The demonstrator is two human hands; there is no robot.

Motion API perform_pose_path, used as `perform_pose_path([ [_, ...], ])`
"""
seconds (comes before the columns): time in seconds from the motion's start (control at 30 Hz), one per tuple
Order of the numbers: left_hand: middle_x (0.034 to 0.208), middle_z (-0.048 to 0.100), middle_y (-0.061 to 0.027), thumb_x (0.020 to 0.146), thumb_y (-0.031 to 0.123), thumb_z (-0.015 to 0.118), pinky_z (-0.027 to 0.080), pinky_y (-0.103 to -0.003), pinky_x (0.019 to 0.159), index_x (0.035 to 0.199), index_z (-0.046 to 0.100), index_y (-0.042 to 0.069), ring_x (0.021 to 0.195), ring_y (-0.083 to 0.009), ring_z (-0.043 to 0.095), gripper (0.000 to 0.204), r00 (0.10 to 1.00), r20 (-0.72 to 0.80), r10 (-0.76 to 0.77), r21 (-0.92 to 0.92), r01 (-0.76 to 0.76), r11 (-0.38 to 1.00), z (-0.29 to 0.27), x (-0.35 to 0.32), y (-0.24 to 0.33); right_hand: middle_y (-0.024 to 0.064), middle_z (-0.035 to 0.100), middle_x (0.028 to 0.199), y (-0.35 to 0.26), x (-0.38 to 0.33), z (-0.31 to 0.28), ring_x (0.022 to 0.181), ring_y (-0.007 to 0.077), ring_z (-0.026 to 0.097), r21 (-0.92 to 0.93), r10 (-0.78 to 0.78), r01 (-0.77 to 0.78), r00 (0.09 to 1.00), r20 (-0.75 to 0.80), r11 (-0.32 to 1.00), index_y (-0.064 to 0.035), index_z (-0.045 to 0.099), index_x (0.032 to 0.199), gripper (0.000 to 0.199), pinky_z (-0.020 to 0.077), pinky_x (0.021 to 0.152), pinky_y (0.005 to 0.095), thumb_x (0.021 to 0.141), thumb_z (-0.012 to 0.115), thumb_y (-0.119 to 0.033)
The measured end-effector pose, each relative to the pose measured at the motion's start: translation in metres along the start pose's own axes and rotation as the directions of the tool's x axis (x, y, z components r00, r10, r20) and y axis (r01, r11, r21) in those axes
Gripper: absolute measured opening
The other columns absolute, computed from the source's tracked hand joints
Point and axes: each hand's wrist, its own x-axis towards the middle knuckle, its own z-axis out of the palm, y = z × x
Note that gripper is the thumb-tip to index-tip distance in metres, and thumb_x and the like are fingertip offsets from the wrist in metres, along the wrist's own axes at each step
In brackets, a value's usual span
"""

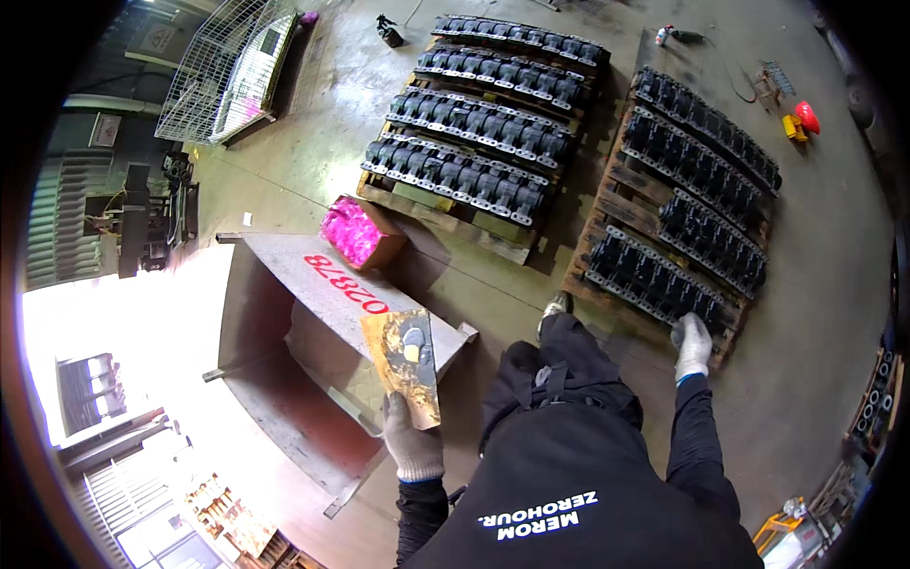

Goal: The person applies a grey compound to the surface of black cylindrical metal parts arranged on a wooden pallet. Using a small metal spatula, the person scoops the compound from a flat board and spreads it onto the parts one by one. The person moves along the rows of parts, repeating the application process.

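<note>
My left hand [413, 440], in a white work glove, grips a worn brownish board [404, 362] with a small grey lump and stains on it, held above the edge of a big grey steel container [284, 370]. My right hand [692, 345], also gloved, reaches down to the near end of a row of dark cast metal parts [654, 282] on the right wooden pallet [607, 228]. Its fingers rest on the nearest part, and I cannot tell whether they grip it. My dark jacket and trousers fill the lower middle.
A second pallet [445, 216] with several rows of the same dark castings lies ahead. A cardboard box of pink pieces [356, 230] sits beside the container. A wire mesh cage [227, 66] stands far left, small tools and a red object [806, 116] far right on the concrete floor.
</note>
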Motion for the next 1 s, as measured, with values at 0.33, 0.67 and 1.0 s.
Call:
perform_pose_path([
  [0.33, 0.127, 0.062, -0.0086, 0.101, 0.027, 0.054, 0.05, -0.041, 0.099, 0.135, 0.052, 0.004, 0.113, -0.0255, 0.062, 0.041, 0.967, -0.036, -0.252, -0.417, 0.215, 0.883, 0.025, 0.062, 0.029, 0.008, 0.068, 0.1, 0.056, -0.012, 0.05, 0.075, 0.0144, 0.065, -0.396, 0.068, 0.007, 0.982, 0.174, 0.918, 0.0013, 0.065, 0.117, 0.027, 0.0546, 0.065, 0.0276, 0.094, 0.053, 0.005],
  [0.67, 0.121, 0.063, -0.0079, 0.101, 0.026, 0.056, 0.052, -0.041, 0.095, 0.13, 0.053, 0.005, 0.109, -0.0237, 0.063, 0.036, 0.926, 0.04, -0.376, -0.311, 0.369, 0.876, 0.027, 0.207, 0.062, 0.0038, 0.068, 0.099, 0.005, -0.035, 0.148, 0.073, 0.0121, 0.063, -0.338, 0.106, -0.096, 0.994, 0.011, 0.936, -0.0027, 0.066, 0.118, 0.026, 0.0526, 0.063, 0.0248, 0.096, 0.053, 0.0],
  [1.0, 0.12, 0.06, -0.0105, 0.103, 0.022, 0.051, 0.053, -0.04, 0.094, 0.126, 0.05, 0.003, 0.109, -0.0228, 0.062, 0.03, 0.961, 0.108, -0.254, 0.086, 0.245, 0.966, 0.009, 0.335, 0.102, 0.0032, 0.068, 0.108, -0.041, -0.096, 0.3, 0.081, 0.0088, 0.061, -0.433, -0.007, 0.088, 0.982, 0.186, 0.897, 0.0, 0.064, 0.122, 0.027, 0.0502, 0.072, 0.0214, 0.097, 0.055, 0.001],
])
